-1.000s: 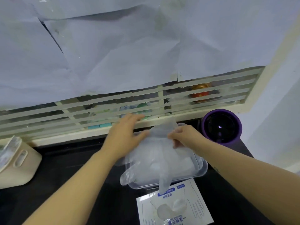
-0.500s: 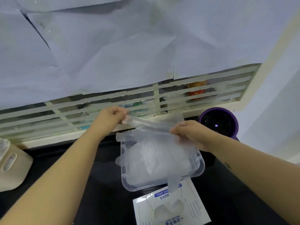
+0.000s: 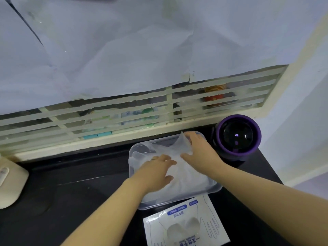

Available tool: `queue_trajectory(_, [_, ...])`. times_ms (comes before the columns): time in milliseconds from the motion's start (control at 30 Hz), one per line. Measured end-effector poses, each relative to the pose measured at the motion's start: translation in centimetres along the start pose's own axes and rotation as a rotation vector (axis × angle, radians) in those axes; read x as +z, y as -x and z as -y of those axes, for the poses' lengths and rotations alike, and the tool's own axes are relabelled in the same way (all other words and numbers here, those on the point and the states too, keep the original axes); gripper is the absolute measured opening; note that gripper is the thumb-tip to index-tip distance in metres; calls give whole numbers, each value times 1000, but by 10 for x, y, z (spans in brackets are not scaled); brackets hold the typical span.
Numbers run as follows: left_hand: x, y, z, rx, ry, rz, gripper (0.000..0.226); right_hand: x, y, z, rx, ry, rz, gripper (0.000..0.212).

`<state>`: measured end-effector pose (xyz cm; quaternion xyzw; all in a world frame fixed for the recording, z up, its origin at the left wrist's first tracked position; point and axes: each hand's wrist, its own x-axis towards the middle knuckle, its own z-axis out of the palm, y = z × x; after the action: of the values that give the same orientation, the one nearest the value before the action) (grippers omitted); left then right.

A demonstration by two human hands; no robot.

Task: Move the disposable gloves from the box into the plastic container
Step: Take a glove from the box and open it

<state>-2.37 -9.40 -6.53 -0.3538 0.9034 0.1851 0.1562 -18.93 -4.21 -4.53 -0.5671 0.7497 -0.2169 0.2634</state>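
The thin translucent disposable gloves [image 3: 186, 176] lie heaped inside the clear rectangular plastic container [image 3: 133, 153] on the black desk [image 3: 71, 192], just behind the flat white-and-blue cardboard glove box [image 3: 186, 226]. The left hand [image 3: 156, 173] rests on the heap with its fingers [image 3: 166, 159] straight and slightly spread. The right hand [image 3: 200, 155] lies flat at the far end, fingers together beside an upstanding fold, near a round purple device [image 3: 237, 137].
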Motion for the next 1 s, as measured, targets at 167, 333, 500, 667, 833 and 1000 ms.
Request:
queue_trajectory(167, [12, -18, -1, 37, 1, 53, 52, -5, 9, 10, -474, 236, -101, 35])
queue_trajectory(333, [28, -29, 8, 15, 160, 17, 50, 27, -7, -9, -181, 408, 431, 63])
queue_trajectory(500, [37, -38, 20, -205, 475, -98, 53, 55, -15, -26, -52, 528, 575, 107])
queue_trajectory(667, [39, -48, 25, -349, 568, -38, 56, 61, -20, -27, 12, 607, 651, 104])
queue_trajectory(833, [13, -29, 13, -303, 538, -67, 54, 21, -5, -3, -158, 514, 478, 68])
queue_trajectory(1000, [-14, 34, -10, -32, 396, -395, 38, -31, 57, 10, -679, 278, 245, 21])
